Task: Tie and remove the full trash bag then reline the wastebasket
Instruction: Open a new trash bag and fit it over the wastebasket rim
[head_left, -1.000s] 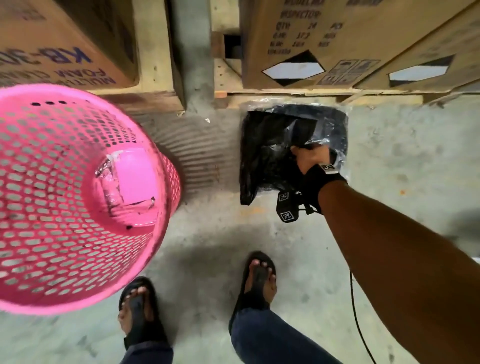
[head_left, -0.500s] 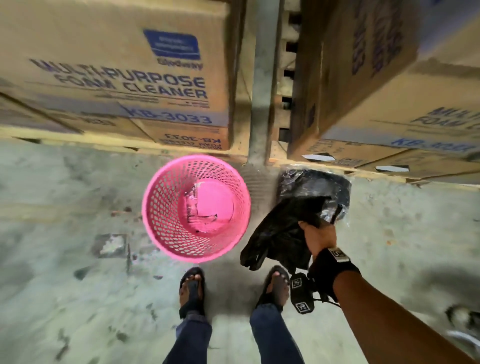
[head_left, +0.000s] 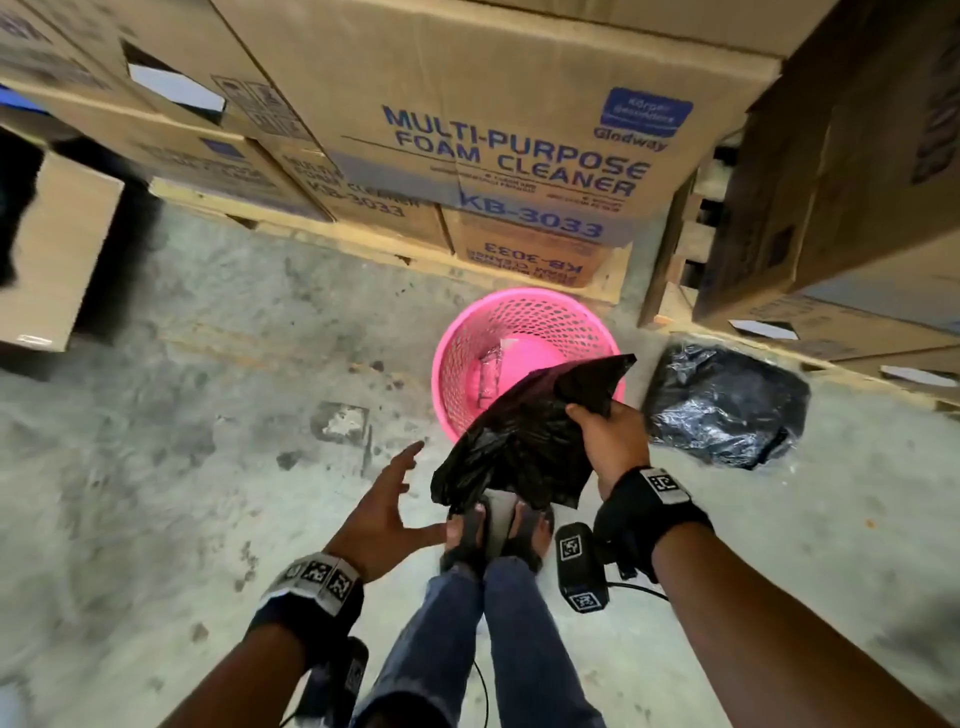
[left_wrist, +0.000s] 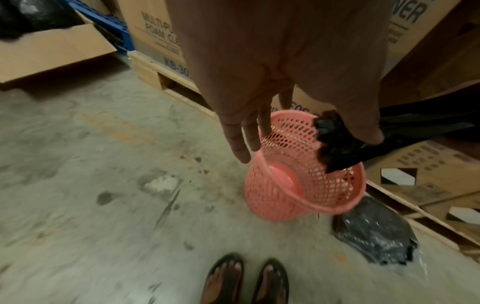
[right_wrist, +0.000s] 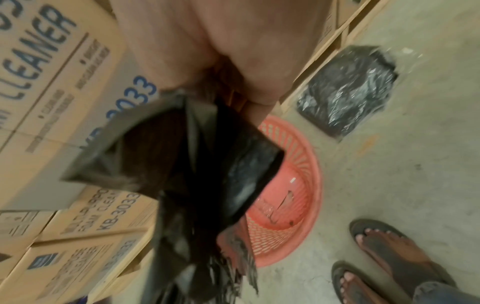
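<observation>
Right hand (head_left: 608, 441): grip clamped on the folded black bag (head_left: 519, 447), held above the basket's near rim.
Left hand (head_left: 382, 512): fingers spread, holding nothing, beside the bag.
Basket (head_left: 524, 322): pink, unlined, on the floor.
Pack (head_left: 727, 405): right of basket.

Concrete floor (head_left: 182, 467) under pink wastebasket (head_left: 524, 317), bagged pack (head_left: 727, 405), pallets (head_left: 363, 244).

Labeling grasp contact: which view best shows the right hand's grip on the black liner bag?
Head view: right hand grips the black liner bag at its top edge, unobstructed. Right wrist view shows it blurred under the palm; left wrist view shows only a dark bunch.
</observation>
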